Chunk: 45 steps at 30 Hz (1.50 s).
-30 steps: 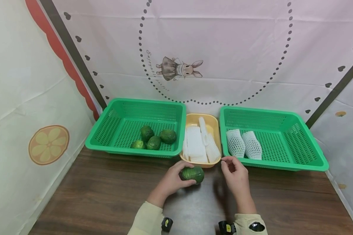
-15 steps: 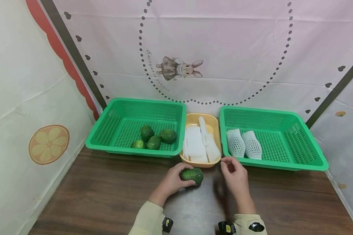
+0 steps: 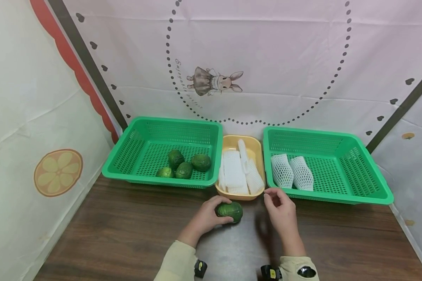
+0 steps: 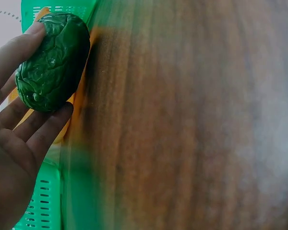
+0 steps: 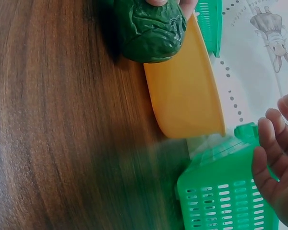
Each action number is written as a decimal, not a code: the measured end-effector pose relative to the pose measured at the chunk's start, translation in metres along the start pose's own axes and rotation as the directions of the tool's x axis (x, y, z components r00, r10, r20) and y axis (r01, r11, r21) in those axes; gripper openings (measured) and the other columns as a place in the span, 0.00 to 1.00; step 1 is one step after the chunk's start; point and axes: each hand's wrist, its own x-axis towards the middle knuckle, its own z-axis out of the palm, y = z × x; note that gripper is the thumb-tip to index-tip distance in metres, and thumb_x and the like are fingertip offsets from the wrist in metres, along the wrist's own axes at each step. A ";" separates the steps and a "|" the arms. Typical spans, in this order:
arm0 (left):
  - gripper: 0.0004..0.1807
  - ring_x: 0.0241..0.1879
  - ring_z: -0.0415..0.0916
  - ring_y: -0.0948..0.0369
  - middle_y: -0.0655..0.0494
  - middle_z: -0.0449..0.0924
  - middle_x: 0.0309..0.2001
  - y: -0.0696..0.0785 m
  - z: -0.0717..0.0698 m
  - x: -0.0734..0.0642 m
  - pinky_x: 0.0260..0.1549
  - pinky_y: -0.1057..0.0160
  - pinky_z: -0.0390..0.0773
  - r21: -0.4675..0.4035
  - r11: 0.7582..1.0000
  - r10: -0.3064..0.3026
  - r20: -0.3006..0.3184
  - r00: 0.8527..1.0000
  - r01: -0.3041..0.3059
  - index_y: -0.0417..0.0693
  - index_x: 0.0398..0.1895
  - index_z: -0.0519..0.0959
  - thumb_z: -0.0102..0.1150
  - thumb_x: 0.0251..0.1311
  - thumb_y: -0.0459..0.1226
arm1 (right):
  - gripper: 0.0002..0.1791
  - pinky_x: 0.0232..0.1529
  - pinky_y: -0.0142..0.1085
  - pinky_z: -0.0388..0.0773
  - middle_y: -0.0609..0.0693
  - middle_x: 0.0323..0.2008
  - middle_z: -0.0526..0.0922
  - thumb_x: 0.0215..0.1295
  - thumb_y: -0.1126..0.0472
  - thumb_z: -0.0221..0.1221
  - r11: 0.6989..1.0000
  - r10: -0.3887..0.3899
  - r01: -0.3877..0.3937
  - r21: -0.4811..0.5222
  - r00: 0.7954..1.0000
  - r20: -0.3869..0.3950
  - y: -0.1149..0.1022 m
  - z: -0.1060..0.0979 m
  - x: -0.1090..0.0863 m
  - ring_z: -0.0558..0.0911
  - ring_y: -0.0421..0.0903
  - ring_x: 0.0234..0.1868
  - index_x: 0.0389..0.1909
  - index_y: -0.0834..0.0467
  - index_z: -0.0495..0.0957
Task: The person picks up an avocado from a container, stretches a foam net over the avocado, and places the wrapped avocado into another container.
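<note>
My left hand (image 3: 206, 215) holds a dark green avocado (image 3: 231, 211) just above the table, thumb on one side and fingers on the other. Its skin looks wrinkled and shiny in the left wrist view (image 4: 55, 62). Off to the right, my right hand (image 3: 282, 212) hovers by the near corner of the yellow tray (image 3: 257, 150), fingers loosely bent and nothing between them. White foam net sleeves (image 3: 233, 169) lie flat in that tray, in front of both hands. The right wrist view shows the thumb and fingertips of this hand (image 5: 278, 158) beside the right basket's green wall.
A green basket (image 3: 126, 178) on the left holds several avocados (image 3: 184, 170). In the green basket (image 3: 358, 198) on the right lie two net-covered pieces (image 3: 282, 171). Both baskets flank the tray along the back, against a printed cloth wall (image 3: 281, 58). The tabletop (image 3: 126, 226) is dark wood.
The avocado in my left hand has shifted very slightly toward me and tipped a little. My right hand has stayed almost still.
</note>
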 end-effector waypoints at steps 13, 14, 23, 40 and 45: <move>0.25 0.46 0.71 0.59 0.57 0.72 0.50 0.002 -0.001 0.000 0.45 0.57 0.72 0.032 0.999 -0.002 0.035 0.999 0.001 0.54 0.49 0.74 0.71 0.47 0.42 | 0.05 0.27 0.30 0.69 0.51 0.27 0.77 0.61 0.66 0.58 0.999 0.032 -0.032 0.002 0.999 0.020 -0.001 0.000 0.000 0.71 0.44 0.27 0.37 0.62 0.79; 0.25 0.46 0.71 0.59 0.56 0.72 0.50 0.002 -0.001 0.000 0.45 0.57 0.72 0.035 0.999 -0.001 0.037 0.999 0.000 0.54 0.50 0.74 0.71 0.47 0.42 | 0.05 0.27 0.30 0.69 0.51 0.27 0.77 0.61 0.65 0.58 0.999 0.035 -0.035 0.003 0.999 0.022 -0.001 0.000 0.000 0.71 0.44 0.27 0.37 0.62 0.79; 0.27 0.47 0.69 0.58 0.56 0.71 0.51 0.006 -0.003 0.000 0.46 0.55 0.71 0.047 0.999 -0.002 0.063 0.998 -0.001 0.55 0.52 0.73 0.72 0.46 0.40 | 0.05 0.28 0.30 0.69 0.51 0.27 0.77 0.62 0.65 0.58 0.999 0.039 -0.039 0.011 0.999 0.023 -0.003 -0.001 0.000 0.72 0.44 0.28 0.37 0.62 0.79; 0.28 0.49 0.69 0.58 0.56 0.71 0.51 0.010 -0.008 -0.001 0.49 0.54 0.70 0.012 1.000 0.024 0.067 0.997 -0.025 0.51 0.52 0.74 0.73 0.44 0.39 | 0.05 0.30 0.35 0.72 0.50 0.26 0.76 0.59 0.65 0.57 0.998 -0.055 0.058 -0.032 0.995 0.088 -0.026 0.012 0.018 0.73 0.45 0.29 0.35 0.58 0.79; 0.28 0.51 0.69 0.56 0.55 0.72 0.51 0.012 -0.012 -0.002 0.51 0.52 0.70 0.012 1.000 0.022 0.039 0.999 -0.022 0.48 0.51 0.74 0.72 0.45 0.39 | 0.07 0.36 0.40 0.76 0.50 0.33 0.78 0.59 0.64 0.56 0.963 -0.199 0.230 -0.138 0.957 0.211 -0.033 0.034 0.042 0.77 0.46 0.36 0.38 0.58 0.80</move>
